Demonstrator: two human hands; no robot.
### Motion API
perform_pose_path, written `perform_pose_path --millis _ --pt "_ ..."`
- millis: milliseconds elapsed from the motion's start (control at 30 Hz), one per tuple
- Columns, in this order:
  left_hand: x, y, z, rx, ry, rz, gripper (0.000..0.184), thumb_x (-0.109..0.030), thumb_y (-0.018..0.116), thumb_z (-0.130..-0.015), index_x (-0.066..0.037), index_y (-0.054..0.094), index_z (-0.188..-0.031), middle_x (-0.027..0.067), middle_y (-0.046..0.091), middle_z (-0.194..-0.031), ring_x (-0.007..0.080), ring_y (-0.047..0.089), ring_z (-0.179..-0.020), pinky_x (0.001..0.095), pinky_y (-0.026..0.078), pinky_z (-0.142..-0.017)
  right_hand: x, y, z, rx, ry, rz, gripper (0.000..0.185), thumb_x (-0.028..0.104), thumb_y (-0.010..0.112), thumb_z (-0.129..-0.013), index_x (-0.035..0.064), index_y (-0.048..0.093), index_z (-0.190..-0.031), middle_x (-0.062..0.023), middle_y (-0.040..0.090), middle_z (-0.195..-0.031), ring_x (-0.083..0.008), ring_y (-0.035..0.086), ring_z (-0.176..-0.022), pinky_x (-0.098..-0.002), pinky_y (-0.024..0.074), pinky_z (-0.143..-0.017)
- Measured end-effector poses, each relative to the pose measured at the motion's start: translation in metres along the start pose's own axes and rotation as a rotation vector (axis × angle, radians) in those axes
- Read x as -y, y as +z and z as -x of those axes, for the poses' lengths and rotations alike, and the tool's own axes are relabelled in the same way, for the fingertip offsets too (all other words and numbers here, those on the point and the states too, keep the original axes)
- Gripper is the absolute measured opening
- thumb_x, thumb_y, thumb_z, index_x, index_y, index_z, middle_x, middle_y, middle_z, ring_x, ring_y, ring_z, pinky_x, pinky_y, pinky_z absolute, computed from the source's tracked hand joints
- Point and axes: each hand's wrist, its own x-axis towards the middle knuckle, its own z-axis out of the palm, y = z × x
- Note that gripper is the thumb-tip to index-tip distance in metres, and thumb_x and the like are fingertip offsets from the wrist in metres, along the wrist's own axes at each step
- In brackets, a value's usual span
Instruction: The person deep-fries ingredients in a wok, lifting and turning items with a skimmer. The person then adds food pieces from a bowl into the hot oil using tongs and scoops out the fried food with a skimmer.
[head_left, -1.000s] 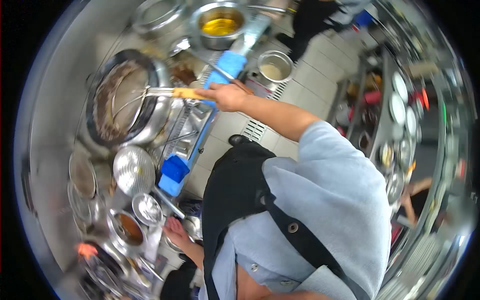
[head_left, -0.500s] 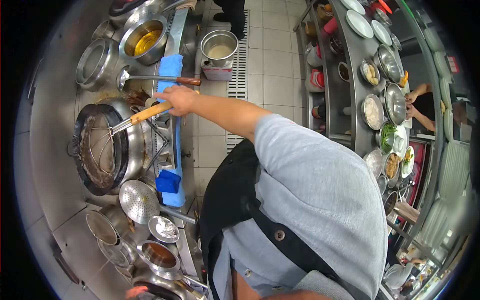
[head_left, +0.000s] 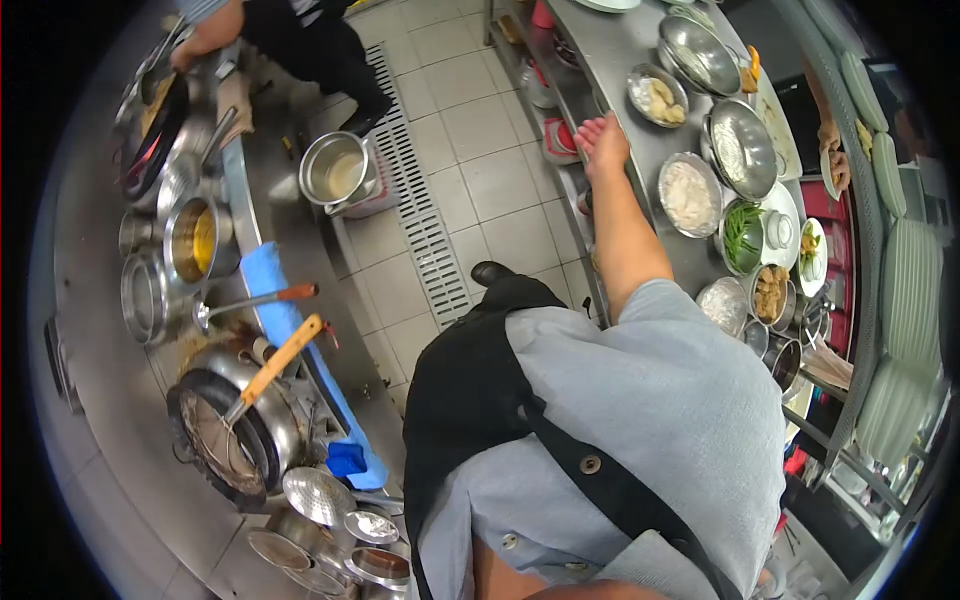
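My right hand (head_left: 605, 145) is at the edge of the metal counter (head_left: 625, 75), near a bowl of pale yellow pieces (head_left: 657, 97). Its fingers are apart and nothing shows in them. My left hand is out of view. On the stove side, a wooden-handled wire tool (head_left: 280, 370) rests with its wire end in the dark-rimmed wok (head_left: 257, 430); no hand touches it. A ladle (head_left: 255, 302) with a brown handle lies across a light blue cloth (head_left: 265, 275).
Another person (head_left: 320, 55) is beside the stove at the upper left. A pot of cloudy liquid (head_left: 340, 172) stands by the floor drain (head_left: 425, 225). Bowls of white food (head_left: 690, 195) and greens (head_left: 741, 238) line the counter. Another person's hands (head_left: 832, 160) show at the right.
My right hand has let go of the wire tool and swung from the stove to the counter. The view has turned towards the counter, and the person at the stove shows more fully.
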Motion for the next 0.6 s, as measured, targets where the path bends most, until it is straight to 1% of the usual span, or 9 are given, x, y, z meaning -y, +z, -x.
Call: perform_pose_path --millis 133,167,200,233,300,367,433,533,600 --pt "-0.053 -0.002 -0.021 -0.131 0.336 -0.406 0.034 -0.038 0.058 -0.1 -0.005 0.066 -0.093 0.0083 0.069 -0.085 0.0263 0.065 -0.082 0.0387 0.051 -0.075 0.038 -0.034 -0.063 -0.084 0.042 -0.222 0.054 0.047 0.049 -0.103 -0.0052 0.051 -0.114 -0.0193 0.064 -0.101 -0.0318 0.067 -0.083 -0.0495 0.0606 -0.075" --pt "-0.087 0.001 -0.026 0.1 0.2 0.173 0.031 -0.034 0.059 -0.1 -0.004 0.065 -0.093 0.0061 0.065 -0.081 0.0199 0.061 -0.077 0.0368 0.05 -0.071 0.038 -0.038 -0.077 -0.094 0.052 -0.265 0.054 0.047 0.047 -0.104 -0.0058 0.05 -0.114 -0.0196 0.064 -0.099 -0.0325 0.067 -0.083 -0.051 0.0607 -0.076" --pt "-0.181 0.016 0.008 -0.057 0.679 -0.241 0.029 -0.032 0.06 -0.1 -0.004 0.063 -0.092 0.0019 0.06 -0.077 0.016 0.057 -0.075 0.0354 0.049 -0.069 0.025 -0.056 -0.113 -0.047 0.048 -0.308 0.05 0.043 0.041 -0.107 -0.0061 0.049 -0.112 -0.0195 0.065 -0.094 -0.0342 0.067 -0.083 -0.0537 0.0607 -0.075" --pt "-0.21 0.02 -0.003 0.037 0.318 0.063 0.025 -0.028 0.062 -0.099 -0.004 0.064 -0.094 0.0015 0.061 -0.079 0.0156 0.056 -0.076 0.0342 0.049 -0.072 0.014 -0.07 -0.133 0.012 0.028 -0.293 0.059 0.051 0.042 -0.105 -0.0061 0.053 -0.115 -0.02 0.067 -0.095 -0.0351 0.068 -0.084 -0.0507 0.0606 -0.08" --pt "-0.305 0.036 0.029 -0.101 0.549 -0.154 0.026 -0.024 0.067 -0.095 -0.001 0.067 -0.107 0.0091 0.069 -0.091 0.0181 0.063 -0.084 0.0342 0.051 -0.079 0.009 -0.08 -0.138 0.092 -0.036 -0.245 0.057 0.048 0.04 -0.106 -0.0071 0.054 -0.116 -0.019 0.068 -0.092 -0.0344 0.069 -0.083 -0.0468 0.0617 -0.077" --pt "-0.349 0.047 0.039 -0.157 0.604 -0.238 0.033 -0.029 0.068 -0.094 -0.005 0.068 -0.117 0.0094 0.07 -0.102 0.0185 0.065 -0.095 0.0335 0.051 -0.088 0.016 -0.071 -0.115 0.064 0.042 -0.131 0.052 0.038 0.041 -0.107 -0.0115 0.05 -0.122 -0.0268 0.063 -0.11 -0.0384 0.068 -0.1 -0.0499 0.0618 -0.088" --pt "-0.39 0.058 0.073 -0.027 0.586 -0.04 0.037 -0.029 0.069 -0.094 -0.007 0.066 -0.125 0.013 0.071 -0.112 0.0227 0.067 -0.107 0.0355 0.051 -0.094 0.032 -0.045 -0.043 0.124 -0.007 0.142 0.042 0.021 0.042 -0.104 -0.0135 0.049 -0.128 -0.0261 0.062 -0.114 -0.0382 0.067 -0.104 -0.0481 0.0614 -0.095" --pt "-0.39 0.078 0.077 0.09 0.673 0.148 0.037 -0.03 0.07 -0.094 -0.005 0.064 -0.121 0.0138 0.072 -0.109 0.0194 0.068 -0.1 0.0352 0.054 -0.082 0.015 -0.024 0.034 0.462 0.043 0.406 0.03 0.017 0.053 -0.101 -0.0078 0.06 -0.117 -0.0174 0.069 -0.102 -0.0274 0.07 -0.085 -0.0375 0.0621 -0.07" --pt "-0.386 0.081 0.096 0.119 0.602 0.273 0.035 -0.026 0.069 -0.096 -0.007 0.063 -0.124 0.01 0.07 -0.105 0.016 0.065 -0.099 0.0326 0.052 -0.087 -0.002 -0.005 0.089 0.762 0.206 0.499 0.028 0.018 0.057 -0.101 -0.0072 0.062 -0.111 -0.015 0.068 -0.095 -0.0254 0.07 -0.079 -0.0358 0.0621 -0.064"
